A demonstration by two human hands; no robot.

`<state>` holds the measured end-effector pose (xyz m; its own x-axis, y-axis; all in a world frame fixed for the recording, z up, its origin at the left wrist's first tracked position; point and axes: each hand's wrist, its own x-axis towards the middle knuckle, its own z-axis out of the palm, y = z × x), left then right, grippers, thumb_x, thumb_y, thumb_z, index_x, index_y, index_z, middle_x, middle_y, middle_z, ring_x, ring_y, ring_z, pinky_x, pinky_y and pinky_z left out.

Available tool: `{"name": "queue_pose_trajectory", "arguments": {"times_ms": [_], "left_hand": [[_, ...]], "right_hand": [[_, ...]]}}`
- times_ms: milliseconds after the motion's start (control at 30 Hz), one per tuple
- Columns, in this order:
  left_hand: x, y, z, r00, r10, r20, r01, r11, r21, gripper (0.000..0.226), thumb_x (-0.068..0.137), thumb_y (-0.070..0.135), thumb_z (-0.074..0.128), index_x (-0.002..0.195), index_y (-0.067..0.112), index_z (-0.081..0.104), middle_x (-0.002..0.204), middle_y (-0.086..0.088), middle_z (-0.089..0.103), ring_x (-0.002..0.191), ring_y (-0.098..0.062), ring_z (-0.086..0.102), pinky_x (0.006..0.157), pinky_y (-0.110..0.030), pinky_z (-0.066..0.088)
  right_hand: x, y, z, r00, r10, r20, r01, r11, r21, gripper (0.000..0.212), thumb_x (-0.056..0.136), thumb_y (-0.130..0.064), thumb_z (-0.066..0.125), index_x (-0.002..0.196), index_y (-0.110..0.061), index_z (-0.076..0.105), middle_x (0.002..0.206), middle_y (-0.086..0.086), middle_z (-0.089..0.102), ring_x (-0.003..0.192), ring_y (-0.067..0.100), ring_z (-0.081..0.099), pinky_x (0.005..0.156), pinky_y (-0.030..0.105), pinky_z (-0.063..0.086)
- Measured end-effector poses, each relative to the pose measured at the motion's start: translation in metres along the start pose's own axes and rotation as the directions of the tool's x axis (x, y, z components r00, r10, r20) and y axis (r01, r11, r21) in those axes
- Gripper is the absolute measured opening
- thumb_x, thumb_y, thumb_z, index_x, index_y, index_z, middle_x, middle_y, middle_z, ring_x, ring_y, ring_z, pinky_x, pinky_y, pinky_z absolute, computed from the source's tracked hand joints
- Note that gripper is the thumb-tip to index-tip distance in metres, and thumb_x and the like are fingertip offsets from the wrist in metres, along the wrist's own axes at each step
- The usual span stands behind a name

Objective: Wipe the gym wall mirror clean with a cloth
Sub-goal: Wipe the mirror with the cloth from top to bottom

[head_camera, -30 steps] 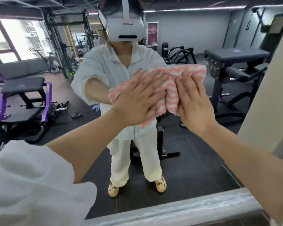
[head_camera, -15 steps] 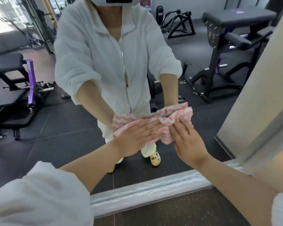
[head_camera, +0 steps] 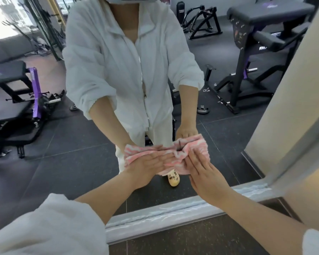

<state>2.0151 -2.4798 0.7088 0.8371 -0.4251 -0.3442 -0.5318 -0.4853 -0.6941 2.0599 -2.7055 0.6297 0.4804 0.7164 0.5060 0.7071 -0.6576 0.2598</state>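
Note:
A pink and white zigzag cloth [head_camera: 195, 147] lies flat against the lower part of the wall mirror [head_camera: 77, 159]. My left hand [head_camera: 147, 167] presses on its left half with flat fingers. My right hand [head_camera: 204, 172] presses on its right half, fingers spread. Both palms hold the cloth against the glass. The mirror shows my reflection in white clothes with both arms stretched down to the cloth.
The mirror's pale metal bottom frame [head_camera: 173, 210] runs just below my hands, above dark speckled floor [head_camera: 201, 240]. A beige wall edge [head_camera: 293, 100] bounds the mirror on the right. Reflected gym benches [head_camera: 265, 13] and a purple machine [head_camera: 34, 92] appear in the glass.
Both hands have slid the cloth down the mirror from chest height to near the bottom frame, and my view has tilted downward.

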Motion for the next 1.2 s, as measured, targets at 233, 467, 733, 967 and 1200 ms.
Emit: {"name": "queue_pose_trajectory", "arguments": {"times_ms": [233,467,733,967,1200], "left_hand": [[0.012,-0.068,-0.096,0.866,-0.245,-0.436,0.271,0.962,-0.001,0.063,0.098,0.041,0.017,0.145,0.016,-0.018,0.144,-0.009,-0.038,0.134,-0.025,-0.037,0.100,-0.042,-0.038],[0.037,-0.088,-0.137,0.486,-0.367,-0.793,0.397,0.901,-0.173,0.047,0.102,0.033,0.027,0.144,0.015,0.037,0.150,-0.011,0.036,0.144,-0.031,0.017,0.118,-0.047,0.001],[0.059,-0.003,-0.093,0.984,-0.160,-0.078,0.165,0.985,0.059,0.083,0.100,0.034,0.029,0.122,0.010,-0.048,0.123,-0.012,-0.060,0.116,-0.029,-0.054,0.096,-0.044,-0.037],[0.065,0.032,-0.065,0.989,0.136,0.058,-0.146,0.958,0.247,0.093,0.097,0.027,0.044,0.136,0.009,-0.038,0.134,-0.008,-0.047,0.140,-0.021,-0.028,0.107,-0.040,-0.020],[0.063,-0.015,-0.079,0.895,-0.113,-0.430,0.093,0.993,-0.067,0.061,0.098,0.026,-0.009,0.150,0.030,0.024,0.157,0.011,0.018,0.146,-0.012,0.010,0.119,-0.038,-0.007]], "right_hand": [[0.061,0.073,-0.079,0.952,0.089,-0.293,-0.067,0.994,0.085,0.052,0.100,-0.024,0.024,0.139,0.011,0.025,0.143,0.036,0.028,0.134,0.049,0.021,0.107,0.060,0.031],[0.089,0.122,-0.112,0.871,0.173,-0.460,-0.098,0.978,0.183,0.050,0.100,-0.021,0.035,0.143,0.005,0.030,0.148,0.031,0.030,0.139,0.047,0.021,0.111,0.062,0.023],[-0.009,0.091,-0.019,0.987,0.128,-0.097,-0.124,0.991,0.047,0.065,0.088,-0.025,0.037,0.144,0.002,0.021,0.148,0.026,0.031,0.140,0.043,0.019,0.106,0.058,0.035],[-0.048,0.057,-0.003,0.947,0.080,0.310,-0.100,0.994,0.048,0.081,0.053,-0.036,0.090,0.124,-0.005,0.064,0.134,0.021,0.055,0.120,0.041,0.055,0.091,0.053,0.050],[-0.019,0.087,-0.047,0.977,0.196,0.079,-0.200,0.979,0.046,0.054,0.102,-0.037,0.016,0.144,-0.004,0.029,0.143,0.020,0.045,0.132,0.040,0.042,0.115,0.048,0.027]]}}
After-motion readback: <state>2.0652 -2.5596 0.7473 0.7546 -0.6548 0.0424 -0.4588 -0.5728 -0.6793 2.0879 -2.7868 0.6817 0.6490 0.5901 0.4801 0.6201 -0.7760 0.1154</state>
